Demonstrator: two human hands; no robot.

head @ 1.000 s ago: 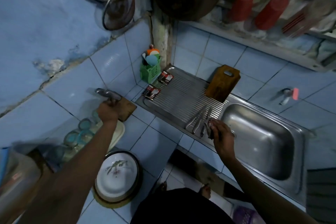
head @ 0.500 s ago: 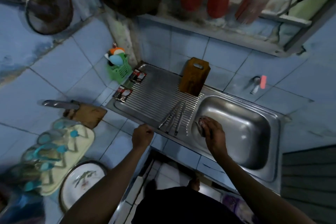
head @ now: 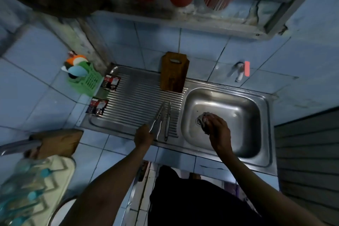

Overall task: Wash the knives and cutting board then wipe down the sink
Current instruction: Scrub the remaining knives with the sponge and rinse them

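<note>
Several steel knives [head: 167,121] lie side by side on the ribbed drainboard [head: 132,101] of the steel sink [head: 244,108]. My left hand [head: 144,135] sits with curled fingers at the front rim, against the leftmost knife handle; a grip on it is not discernible. My right hand [head: 218,127] is down in the basin and holds a crumpled cloth [head: 204,117] pressed on the bottom beside the drain. A brown wooden cutting board [head: 174,71] stands upright against the tiled wall behind the drainboard.
A green basket [head: 88,81] with scrubbers stands at the drainboard's far left, with two dark sachets [head: 111,82] beside it. On the left counter lie a second wooden board [head: 60,141] with a cleaver [head: 18,146], a tray of glasses and a plate. A tap [head: 238,71] sticks out of the wall.
My left hand left the cleaver on the left counter and came to the sink's front rim by the knife handles. My right hand moved from the knives into the basin with the cloth.
</note>
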